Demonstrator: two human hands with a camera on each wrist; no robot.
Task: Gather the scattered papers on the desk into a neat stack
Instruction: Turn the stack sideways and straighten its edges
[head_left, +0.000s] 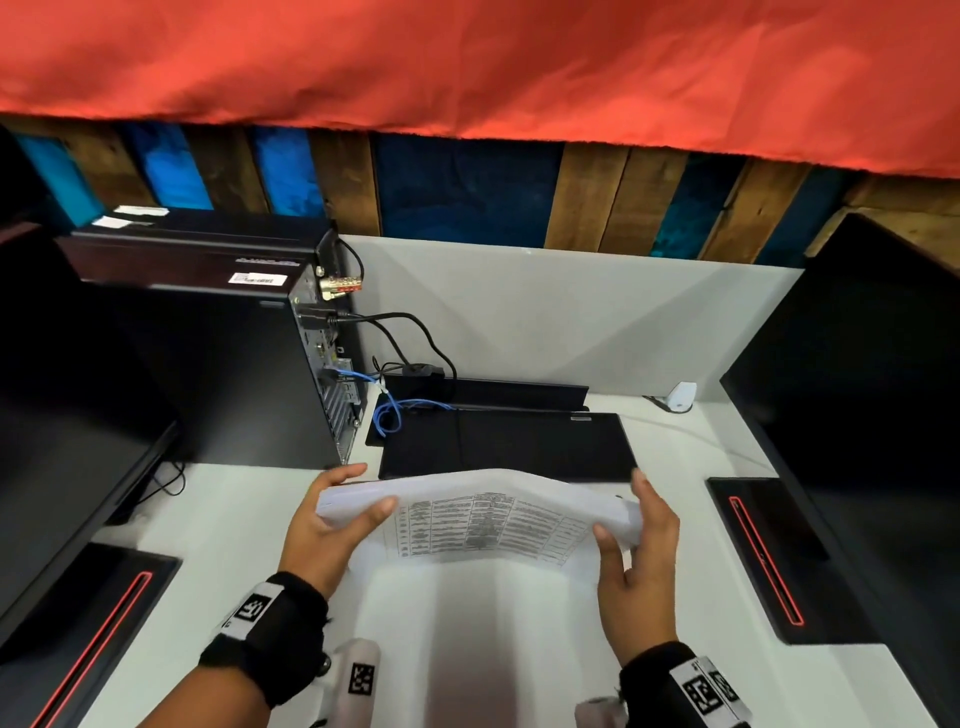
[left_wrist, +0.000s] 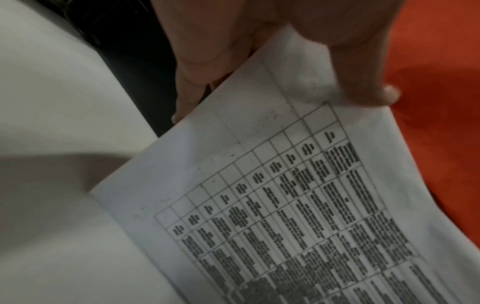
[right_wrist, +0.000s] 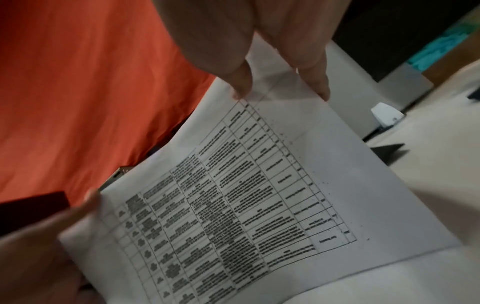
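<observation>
A sheaf of white papers (head_left: 483, 519) stands bowed on its lower edge on the white desk (head_left: 228, 530), its printed table facing me. My left hand (head_left: 371, 488) grips the left side, thumb in front and fingers behind. My right hand (head_left: 621, 504) pinches the right side the same way. In the left wrist view the papers (left_wrist: 285, 205) run out from under the left hand (left_wrist: 284, 105), with the thumb (left_wrist: 363, 82) on the front sheet. In the right wrist view two fingertips of the right hand (right_wrist: 283, 93) sit on the upper edge of the papers (right_wrist: 233, 195).
A black keyboard (head_left: 504, 441) lies just behind the papers. A computer tower (head_left: 208, 338) with cables (head_left: 405, 332) stands at the left. Dark monitors (head_left: 872, 389) flank the desk, their red-striped bases (head_left: 763, 556) at both sides. A small white device (head_left: 680, 397) sits back right.
</observation>
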